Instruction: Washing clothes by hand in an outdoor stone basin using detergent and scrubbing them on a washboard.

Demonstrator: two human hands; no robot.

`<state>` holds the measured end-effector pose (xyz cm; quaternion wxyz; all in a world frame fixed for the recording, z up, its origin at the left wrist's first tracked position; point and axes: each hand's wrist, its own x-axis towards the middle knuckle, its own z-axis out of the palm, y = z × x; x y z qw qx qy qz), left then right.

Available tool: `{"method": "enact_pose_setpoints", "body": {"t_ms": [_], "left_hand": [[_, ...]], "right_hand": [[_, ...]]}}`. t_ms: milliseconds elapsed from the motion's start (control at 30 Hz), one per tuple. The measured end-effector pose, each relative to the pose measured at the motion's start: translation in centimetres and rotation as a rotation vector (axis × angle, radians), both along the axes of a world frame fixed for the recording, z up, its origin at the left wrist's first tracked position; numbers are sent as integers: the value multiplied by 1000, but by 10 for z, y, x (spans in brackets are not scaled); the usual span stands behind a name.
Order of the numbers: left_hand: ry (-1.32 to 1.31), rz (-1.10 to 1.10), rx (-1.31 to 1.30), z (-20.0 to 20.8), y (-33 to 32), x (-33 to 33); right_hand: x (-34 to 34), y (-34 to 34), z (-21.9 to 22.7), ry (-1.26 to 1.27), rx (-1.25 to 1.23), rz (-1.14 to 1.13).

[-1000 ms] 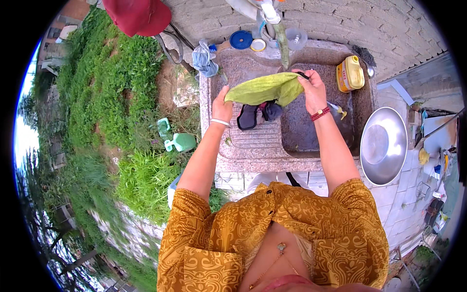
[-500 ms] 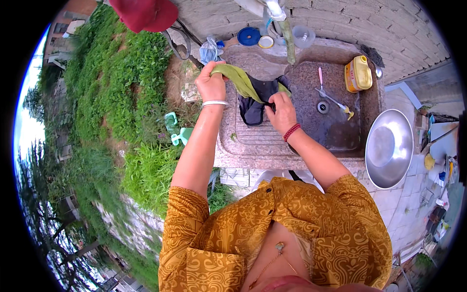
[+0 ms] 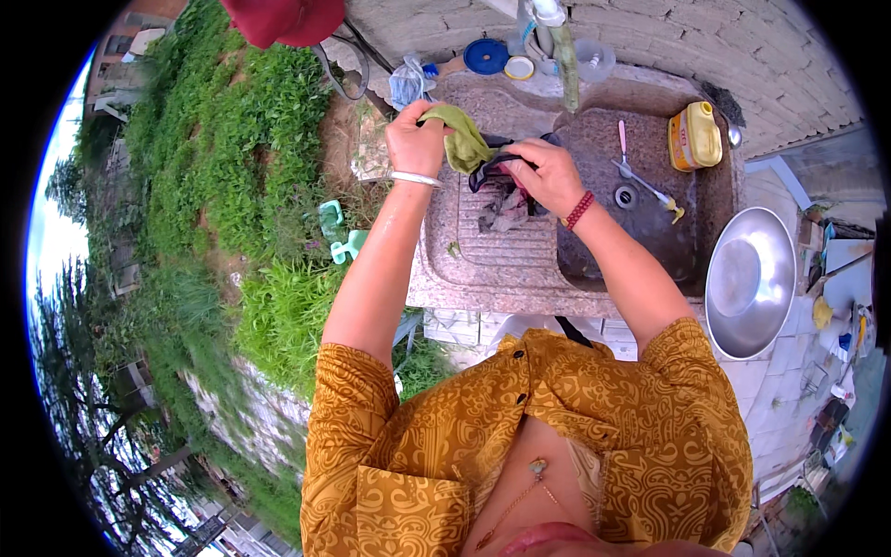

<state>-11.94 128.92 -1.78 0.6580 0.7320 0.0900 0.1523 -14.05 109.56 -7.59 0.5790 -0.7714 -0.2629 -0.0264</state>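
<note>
A green and black cloth (image 3: 464, 142) hangs bunched between my two hands, above the ribbed washboard side (image 3: 506, 262) of a stone sink. My left hand (image 3: 416, 139), with a pale bangle at the wrist, is closed on the green end. The fingers of my right hand (image 3: 549, 174), which wears a red bead bracelet, pinch its dark edge. Below the dark folds a greyish, pinkish patch shows; I cannot tell whether it belongs to the same cloth.
In the basin to the right lie a pink-handled utensil (image 3: 623, 136) and a white brush-like tool (image 3: 652, 187) by the drain. A yellow jug (image 3: 694, 137) stands in its far corner. A metal bowl (image 3: 751, 282) is beyond the right rim; a pipe (image 3: 564, 67) hangs over the back.
The cloth went from spread out to bunched, and its dark part has gathered up. My right hand has risen toward the back; my left hand has shifted slightly right.
</note>
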Motion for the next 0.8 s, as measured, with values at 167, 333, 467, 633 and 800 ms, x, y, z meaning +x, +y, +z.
{"method": "enact_pose_setpoints", "body": {"t_ms": [167,333,467,633,800], "left_hand": [[162,-614,-128,-4,-7,-3],[30,-669,56,3,-21,-3],[-80,-490,411,7,-29,11],[-102,-145,137,17,-26,23],[-171,-53,-267,69,-30,20]], "right_hand": [[36,-2,52,-293,-116,43],[47,-4,77,-398,-151,-120],[45,-3,86,-438,-57,-179],[33,-9,79,-257,88,-417],[-20,-12,-22,149,-270,-237]]}}
